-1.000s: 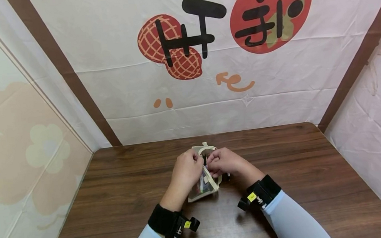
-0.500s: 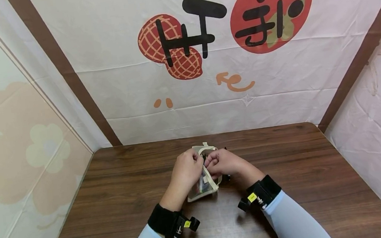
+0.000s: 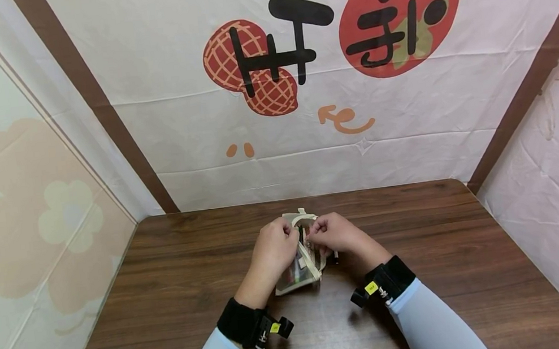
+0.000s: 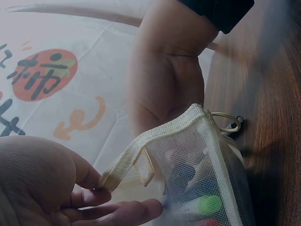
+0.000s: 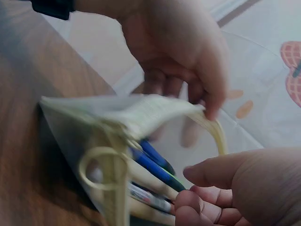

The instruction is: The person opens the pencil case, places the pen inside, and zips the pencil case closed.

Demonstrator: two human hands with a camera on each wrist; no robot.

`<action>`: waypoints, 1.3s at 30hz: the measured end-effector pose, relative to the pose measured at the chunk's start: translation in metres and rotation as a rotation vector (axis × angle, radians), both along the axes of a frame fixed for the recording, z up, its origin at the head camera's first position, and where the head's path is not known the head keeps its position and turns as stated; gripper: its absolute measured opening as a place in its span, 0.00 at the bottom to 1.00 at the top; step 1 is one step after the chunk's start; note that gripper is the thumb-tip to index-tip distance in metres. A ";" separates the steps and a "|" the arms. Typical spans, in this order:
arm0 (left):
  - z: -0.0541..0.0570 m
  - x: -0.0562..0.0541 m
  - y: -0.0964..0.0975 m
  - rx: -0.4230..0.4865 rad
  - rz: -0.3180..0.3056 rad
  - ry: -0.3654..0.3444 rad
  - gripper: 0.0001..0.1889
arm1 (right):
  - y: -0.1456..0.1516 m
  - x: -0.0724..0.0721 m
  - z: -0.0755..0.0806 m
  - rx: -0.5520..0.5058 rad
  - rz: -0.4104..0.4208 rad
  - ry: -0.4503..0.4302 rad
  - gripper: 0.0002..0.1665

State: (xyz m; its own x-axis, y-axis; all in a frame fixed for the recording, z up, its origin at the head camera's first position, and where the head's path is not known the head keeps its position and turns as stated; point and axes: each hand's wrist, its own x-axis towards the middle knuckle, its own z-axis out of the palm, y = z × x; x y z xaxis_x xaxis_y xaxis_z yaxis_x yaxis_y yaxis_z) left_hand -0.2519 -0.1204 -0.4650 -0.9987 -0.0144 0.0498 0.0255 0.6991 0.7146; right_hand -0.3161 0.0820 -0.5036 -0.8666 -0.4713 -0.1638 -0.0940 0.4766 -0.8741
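A cream mesh pencil pouch (image 3: 295, 275) stands on the table with its top unzipped. My left hand (image 3: 278, 246) pinches the pouch's rim, the woven band (image 4: 123, 165), between thumb and fingers. My right hand (image 3: 334, 234) is at the mouth from the other side, its fingers loosely bent and blurred in the right wrist view; I see nothing held between thumb and fingertips. Inside lie blue pens (image 5: 157, 165) and a white-barrelled marker (image 5: 149, 197), whose end is close to my right fingers. A green cap (image 4: 209, 205) shows through the mesh.
The wooden table (image 3: 423, 273) extends around the pouch. A small black-and-white item (image 3: 336, 257) lies just right of the pouch, its kind unclear. Printed cloth (image 3: 194, 143) hangs behind the table. Both wrists wear black camera straps (image 3: 241, 323).
My right hand has drawn slightly to the right and up from the pouch's mouth, showing more of its inside. My left hand keeps its grip on the rim.
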 end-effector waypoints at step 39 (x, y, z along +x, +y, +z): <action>0.001 0.001 0.002 -0.006 0.004 0.014 0.12 | 0.032 -0.020 -0.011 0.481 -0.225 0.141 0.15</action>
State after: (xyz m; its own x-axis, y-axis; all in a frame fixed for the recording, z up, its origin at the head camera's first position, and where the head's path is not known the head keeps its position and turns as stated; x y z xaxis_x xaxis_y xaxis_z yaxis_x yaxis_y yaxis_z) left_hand -0.2508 -0.1188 -0.4641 -0.9978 -0.0179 0.0637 0.0327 0.7034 0.7100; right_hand -0.3358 0.1140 -0.5145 -0.9665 -0.1725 -0.1900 -0.0441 0.8411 -0.5390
